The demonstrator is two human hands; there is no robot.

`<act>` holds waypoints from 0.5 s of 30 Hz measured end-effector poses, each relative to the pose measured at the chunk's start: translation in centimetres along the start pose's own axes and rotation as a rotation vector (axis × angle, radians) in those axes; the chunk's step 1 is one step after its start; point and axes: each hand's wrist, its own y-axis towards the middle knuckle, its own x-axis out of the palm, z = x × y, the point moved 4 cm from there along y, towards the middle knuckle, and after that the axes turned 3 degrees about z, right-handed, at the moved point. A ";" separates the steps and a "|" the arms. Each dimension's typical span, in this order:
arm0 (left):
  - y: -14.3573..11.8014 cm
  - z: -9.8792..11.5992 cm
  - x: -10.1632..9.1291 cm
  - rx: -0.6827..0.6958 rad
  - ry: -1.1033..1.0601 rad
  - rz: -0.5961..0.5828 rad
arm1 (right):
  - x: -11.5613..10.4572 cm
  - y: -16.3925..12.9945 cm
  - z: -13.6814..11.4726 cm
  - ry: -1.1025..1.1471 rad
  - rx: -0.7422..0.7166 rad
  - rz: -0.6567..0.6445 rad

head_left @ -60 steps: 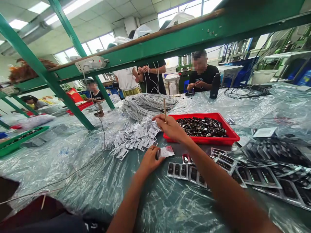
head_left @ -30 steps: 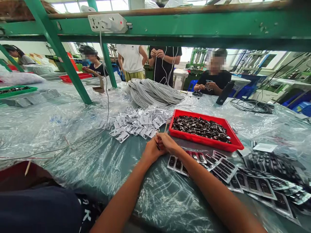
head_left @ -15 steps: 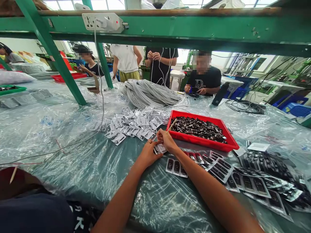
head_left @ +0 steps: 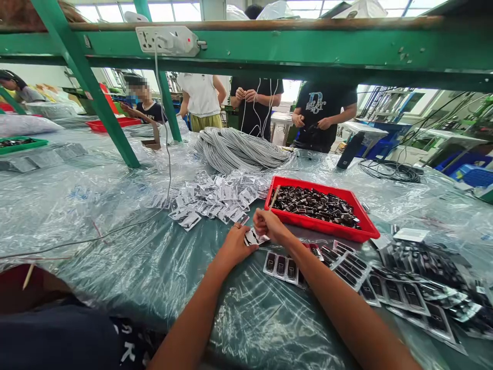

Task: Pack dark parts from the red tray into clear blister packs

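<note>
My left hand [head_left: 234, 245] grips the left end of a small white-and-black printed packet [head_left: 254, 238], low over the table. Just right of it, my right hand [head_left: 268, 225] is curled closed around a thin wooden stick [head_left: 275, 198], which points up past the knuckles. The fingertips of my right hand are close to the packet; whether they touch it I cannot tell. Beyond my hands lies a loose heap of similar flat packets [head_left: 219, 198]. A red tray [head_left: 323, 226] filled with small dark metallic pieces [head_left: 316, 204] stands beyond my right hand.
Clear blister packs with dark pieces [head_left: 280, 267] lie beside my right forearm, with a larger pile [head_left: 416, 277] farther right. A grey cable coil [head_left: 242, 149] sits behind the packets. A green beam [head_left: 308, 49] crosses overhead; a cord [head_left: 168, 149] hangs from its power strip. Co-workers are opposite.
My right hand has drawn slightly right, away from my left, exposing more of the packet. The co-worker opposite on the right has risen, with the head now behind the beam.
</note>
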 end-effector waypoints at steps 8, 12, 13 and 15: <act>-0.3 0.7 0.3 0.020 0.130 -0.021 | -1.1 1.6 0.4 0.071 -0.191 0.203; -0.2 0.0 0.5 0.011 0.082 0.031 | -0.5 1.1 0.8 -0.069 -0.131 0.163; -0.2 -0.2 0.6 0.004 0.070 0.046 | -0.4 0.8 0.8 -0.118 -0.103 0.132; -0.2 -0.5 0.9 -0.010 0.047 0.064 | -0.1 -0.1 0.7 -0.220 0.000 -0.007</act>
